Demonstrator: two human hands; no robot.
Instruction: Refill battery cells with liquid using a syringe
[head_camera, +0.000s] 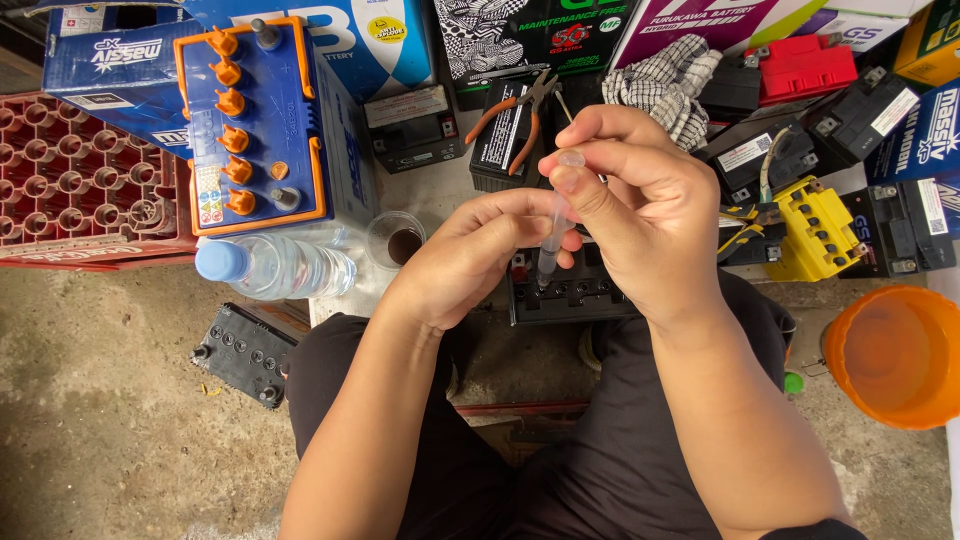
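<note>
Both the left hand (470, 255) and right hand (630, 200) grip a clear syringe (553, 235) over a black battery (570, 295).

Soft, even daylight is filling the scene, bright but not harsh, and it is seeming to come from above and ahead of the blue battery (262, 120). Shadows are staying faint; only a weak dark patch is lying on the concrete below that battery, under the forearms. Small glints are showing on the plastic bottle (275, 266) just beneath the battery. Focus is holding sharp to the right of the battery, where the hands are. Toward the corners, far from the battery, lines are bowing slightly and detail is softening.
</note>
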